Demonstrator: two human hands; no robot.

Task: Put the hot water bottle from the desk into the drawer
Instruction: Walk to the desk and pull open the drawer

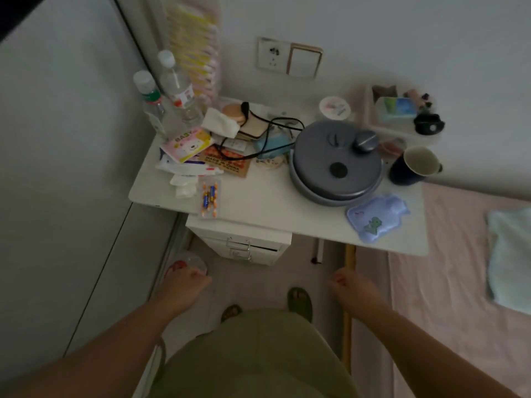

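Observation:
A small pale blue hot water bottle [376, 218] with a green dinosaur print lies flat near the front right corner of the white desk [267, 202]. Under the desk's left half stands a white drawer unit [244, 245] with metal handles; its drawers look closed or nearly so. My left hand [184, 285] hangs below the desk in front of the unit, fingers loosely curled, holding nothing. Further right, at the same height, my right hand [353, 288] is also loosely curled and holds nothing. It is well short of the hot water bottle.
A grey round lidded pot [336, 165] sits just behind the hot water bottle, a dark mug [413, 166] to its right. Water bottles [169, 93], cables, papers and batteries [209, 198] crowd the left side. A pink bed [459, 268] borders the right; a wall borders the left.

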